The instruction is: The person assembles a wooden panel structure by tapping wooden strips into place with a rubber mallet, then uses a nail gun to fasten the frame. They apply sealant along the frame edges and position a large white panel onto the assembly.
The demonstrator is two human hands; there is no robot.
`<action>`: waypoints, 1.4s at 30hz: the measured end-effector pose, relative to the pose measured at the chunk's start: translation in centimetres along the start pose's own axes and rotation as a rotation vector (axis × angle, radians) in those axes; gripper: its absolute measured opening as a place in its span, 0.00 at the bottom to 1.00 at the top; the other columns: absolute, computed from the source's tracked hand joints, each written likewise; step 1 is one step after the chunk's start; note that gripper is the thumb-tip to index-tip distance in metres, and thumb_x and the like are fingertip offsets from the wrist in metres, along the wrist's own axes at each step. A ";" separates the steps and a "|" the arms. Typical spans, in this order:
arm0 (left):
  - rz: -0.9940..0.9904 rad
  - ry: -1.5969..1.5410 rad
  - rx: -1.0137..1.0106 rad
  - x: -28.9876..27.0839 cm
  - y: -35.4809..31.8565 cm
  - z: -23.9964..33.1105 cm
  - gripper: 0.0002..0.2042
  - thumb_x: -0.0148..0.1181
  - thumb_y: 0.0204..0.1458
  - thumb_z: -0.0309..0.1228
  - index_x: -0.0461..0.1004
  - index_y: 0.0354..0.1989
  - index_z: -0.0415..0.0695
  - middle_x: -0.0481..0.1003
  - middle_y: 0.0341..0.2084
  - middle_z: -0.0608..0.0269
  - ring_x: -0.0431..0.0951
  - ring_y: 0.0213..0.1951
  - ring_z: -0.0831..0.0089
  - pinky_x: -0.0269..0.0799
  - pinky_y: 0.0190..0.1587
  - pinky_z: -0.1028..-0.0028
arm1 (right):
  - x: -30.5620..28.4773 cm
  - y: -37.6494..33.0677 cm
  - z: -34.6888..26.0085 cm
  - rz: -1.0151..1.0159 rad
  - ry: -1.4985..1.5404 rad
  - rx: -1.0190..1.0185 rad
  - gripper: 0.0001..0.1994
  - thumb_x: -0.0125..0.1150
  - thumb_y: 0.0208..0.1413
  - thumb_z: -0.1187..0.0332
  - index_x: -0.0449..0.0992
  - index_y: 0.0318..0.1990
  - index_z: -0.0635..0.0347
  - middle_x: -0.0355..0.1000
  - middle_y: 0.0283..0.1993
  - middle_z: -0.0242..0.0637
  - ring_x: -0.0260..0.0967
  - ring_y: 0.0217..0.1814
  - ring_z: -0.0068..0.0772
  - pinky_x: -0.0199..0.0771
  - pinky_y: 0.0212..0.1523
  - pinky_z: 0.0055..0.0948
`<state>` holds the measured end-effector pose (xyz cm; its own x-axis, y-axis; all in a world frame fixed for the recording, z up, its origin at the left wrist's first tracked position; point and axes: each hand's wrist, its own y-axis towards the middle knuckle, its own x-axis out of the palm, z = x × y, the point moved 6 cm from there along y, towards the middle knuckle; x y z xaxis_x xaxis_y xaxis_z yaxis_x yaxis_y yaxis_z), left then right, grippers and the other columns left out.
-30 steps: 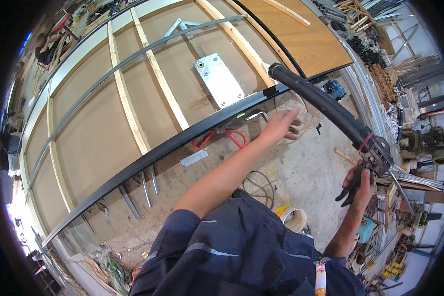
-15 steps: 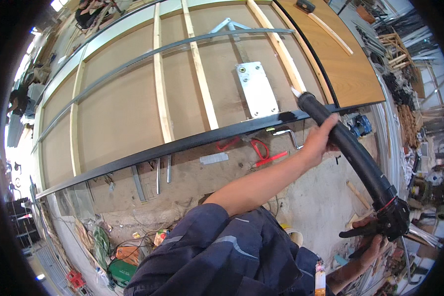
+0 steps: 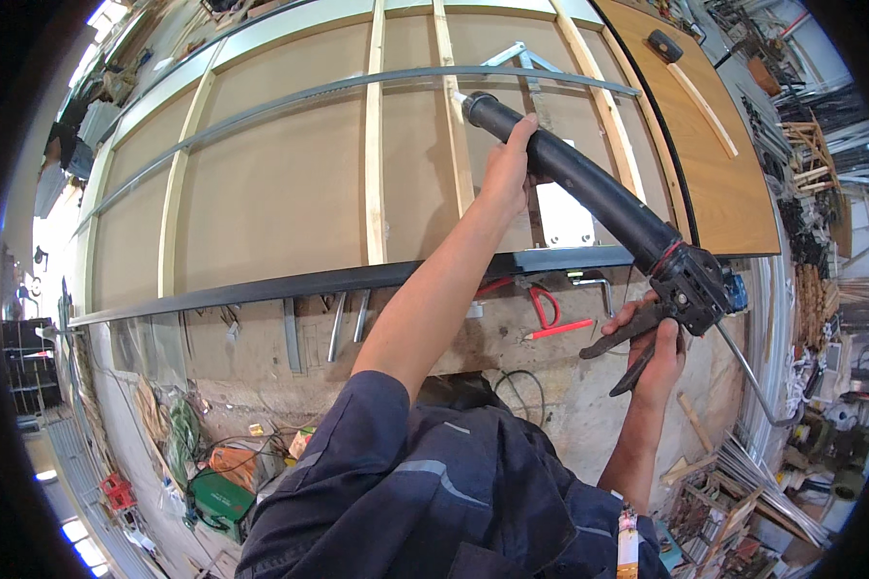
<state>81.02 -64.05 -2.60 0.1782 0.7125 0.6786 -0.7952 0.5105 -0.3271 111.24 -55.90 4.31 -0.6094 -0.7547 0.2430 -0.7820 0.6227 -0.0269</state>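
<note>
- Hands on a long black caulking gun (image 3: 589, 193), held slantwise over a large wooden panel frame (image 3: 290, 193), its pale nozzle tip at the upper end near a light wooden batten (image 3: 451, 116).
- The left hand (image 3: 507, 174) reaches up from a dark blue sleeve (image 3: 357, 425) and wraps around the front part of the gun's tube, fingers curled over it, thumb underneath.
- The right hand (image 3: 658, 352) is closed around the gun's trigger handle at the lower right end, fingers gripping the dark lever; a thin metal push rod (image 3: 743, 372) trails down and to the right from the back of the tool.
- The gun's barrel crosses above a white rectangular plate (image 3: 562, 217) lying on the brown board, and its rear end, marked by a red ring, hangs over the panel's dark lower edge rail (image 3: 290, 285).
- A curved grey metal strip (image 3: 309, 96) runs across the battens higher up on the panel.
- On the concrete floor below the rail lie red-handled pliers (image 3: 543, 301) and a red pencil (image 3: 562, 330), just left of the right hand.
- A hammer (image 3: 690, 77) with a wooden handle rests on a brown sheet at the upper right.
- Loose cables, a green box (image 3: 220, 497) and stacked timber offcuts crowd the workshop's edges.
</note>
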 end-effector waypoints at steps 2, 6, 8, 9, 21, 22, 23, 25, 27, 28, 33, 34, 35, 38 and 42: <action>-0.013 0.004 -0.021 -1.2 0.2 -0.4 0.25 0.63 0.58 0.51 0.72 0.44 0.37 0.78 0.33 0.57 0.83 0.34 0.64 0.84 0.39 0.64 | 0.4 0.0 0.1 0.036 -0.091 0.032 0.27 0.56 0.67 0.49 0.68 0.57 0.67 0.72 0.36 0.45 0.74 0.35 0.42 0.80 0.39 0.45; -0.009 -0.025 -0.127 -2.0 -2.8 -2.4 0.27 0.64 0.57 0.52 0.72 0.46 0.37 0.78 0.36 0.56 0.83 0.36 0.63 0.83 0.43 0.61 | -2.1 -4.2 -1.0 0.133 -0.151 0.061 0.27 0.57 0.66 0.48 0.70 0.55 0.68 0.74 0.36 0.43 0.75 0.31 0.39 0.81 0.34 0.41; -0.059 -0.095 -0.141 -1.2 -5.9 -3.0 0.24 0.62 0.59 0.48 0.72 0.47 0.36 0.80 0.36 0.55 0.84 0.36 0.64 0.85 0.39 0.62 | -3.0 -7.3 -2.6 0.142 -0.179 0.087 0.29 0.59 0.65 0.46 0.70 0.55 0.68 0.73 0.36 0.44 0.75 0.31 0.39 0.80 0.32 0.40; -0.101 -0.098 -0.176 -1.1 -7.2 -3.7 0.23 0.62 0.60 0.48 0.72 0.47 0.37 0.80 0.37 0.56 0.84 0.37 0.65 0.85 0.40 0.63 | -3.4 -8.7 -3.8 0.114 -0.206 0.099 0.29 0.60 0.64 0.46 0.69 0.56 0.67 0.73 0.35 0.44 0.74 0.31 0.38 0.80 0.31 0.39; -0.296 -0.238 -0.546 -0.9 -21.8 -7.2 0.25 0.62 0.60 0.54 0.71 0.50 0.43 0.79 0.39 0.60 0.82 0.42 0.69 0.84 0.42 0.67 | -7.6 -22.1 -14.2 0.300 -0.447 0.150 0.40 0.67 0.53 0.39 0.66 0.56 0.70 0.70 0.28 0.44 0.71 0.24 0.38 0.75 0.23 0.38; -0.290 -0.231 -0.566 -1.0 -22.2 -6.9 0.25 0.62 0.60 0.54 0.71 0.50 0.43 0.79 0.39 0.59 0.82 0.42 0.69 0.84 0.41 0.68 | -8.0 -22.3 -14.1 0.295 -0.442 0.125 0.40 0.67 0.54 0.39 0.66 0.56 0.69 0.70 0.28 0.44 0.71 0.24 0.38 0.75 0.23 0.38; -0.294 -0.217 -0.528 -1.0 -22.0 -6.5 0.24 0.62 0.60 0.53 0.72 0.49 0.43 0.79 0.39 0.59 0.82 0.42 0.70 0.83 0.41 0.67 | -7.8 -22.4 -14.1 0.295 -0.436 0.096 0.39 0.67 0.54 0.39 0.66 0.56 0.69 0.70 0.28 0.43 0.71 0.25 0.38 0.75 0.24 0.38; -0.314 -0.177 -0.458 -0.9 -21.0 -5.6 0.23 0.62 0.61 0.53 0.72 0.48 0.43 0.79 0.40 0.59 0.82 0.41 0.70 0.83 0.40 0.67 | -4.0 -21.1 -12.8 0.356 -0.415 0.017 0.41 0.67 0.53 0.38 0.66 0.56 0.71 0.71 0.28 0.46 0.73 0.25 0.40 0.77 0.24 0.40; -0.248 -0.189 -0.298 -1.0 -18.3 -2.4 0.23 0.62 0.60 0.52 0.71 0.48 0.42 0.79 0.38 0.59 0.82 0.39 0.70 0.81 0.38 0.68 | 0.1 -18.8 -11.1 0.401 -0.395 -0.050 0.43 0.67 0.52 0.37 0.66 0.56 0.74 0.72 0.28 0.49 0.74 0.25 0.42 0.79 0.24 0.41; -0.223 -0.108 -0.260 -1.6 -17.0 -0.4 0.22 0.61 0.61 0.51 0.71 0.48 0.42 0.79 0.36 0.61 0.82 0.36 0.70 0.80 0.36 0.68 | -0.2 -17.7 -9.5 0.331 -0.357 -0.052 0.44 0.66 0.52 0.37 0.66 0.57 0.75 0.73 0.29 0.50 0.75 0.26 0.44 0.80 0.26 0.43; -0.115 -0.045 0.009 -6.1 -7.2 6.8 0.21 0.60 0.60 0.50 0.71 0.47 0.44 0.78 0.38 0.59 0.80 0.39 0.65 0.76 0.49 0.61 | 6.0 -9.0 0.2 0.073 0.051 0.025 0.30 0.60 0.64 0.48 0.69 0.58 0.68 0.74 0.42 0.48 0.76 0.41 0.44 0.83 0.39 0.50; -0.088 -0.008 -0.005 -7.6 -5.8 7.5 0.21 0.60 0.59 0.51 0.71 0.46 0.44 0.78 0.37 0.58 0.80 0.39 0.65 0.76 0.48 0.61 | 7.6 -7.4 1.5 0.025 0.041 0.067 0.32 0.61 0.63 0.44 0.67 0.60 0.63 0.71 0.40 0.43 0.71 0.42 0.40 0.77 0.42 0.48; -0.065 0.025 -0.017 -8.8 -4.7 8.1 0.22 0.60 0.59 0.51 0.71 0.46 0.44 0.78 0.36 0.58 0.80 0.39 0.65 0.77 0.47 0.61 | 9.3 -5.9 2.0 -0.001 0.041 0.043 0.30 0.59 0.64 0.45 0.67 0.58 0.64 0.71 0.39 0.45 0.72 0.41 0.41 0.77 0.41 0.47; -0.016 0.020 -0.041 -11.7 -2.8 7.9 0.22 0.60 0.59 0.52 0.71 0.45 0.44 0.77 0.34 0.58 0.80 0.38 0.66 0.77 0.45 0.62 | 11.8 -3.9 3.3 -0.033 0.032 0.065 0.27 0.56 0.67 0.48 0.68 0.56 0.67 0.71 0.36 0.46 0.72 0.34 0.42 0.79 0.38 0.45; 0.003 0.028 -0.094 -12.8 -3.9 6.9 0.22 0.61 0.58 0.53 0.72 0.43 0.44 0.77 0.33 0.59 0.81 0.36 0.67 0.79 0.42 0.64 | 11.7 -5.5 2.7 0.050 -0.084 0.103 0.25 0.57 0.66 0.49 0.71 0.53 0.67 0.71 0.34 0.43 0.72 0.33 0.39 0.78 0.33 0.41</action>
<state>77.82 -78.46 -5.44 0.1929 0.7264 0.6596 -0.7380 0.5505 -0.3904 108.07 -68.74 4.73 -0.6536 -0.7404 0.1568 -0.7568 0.6391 -0.1371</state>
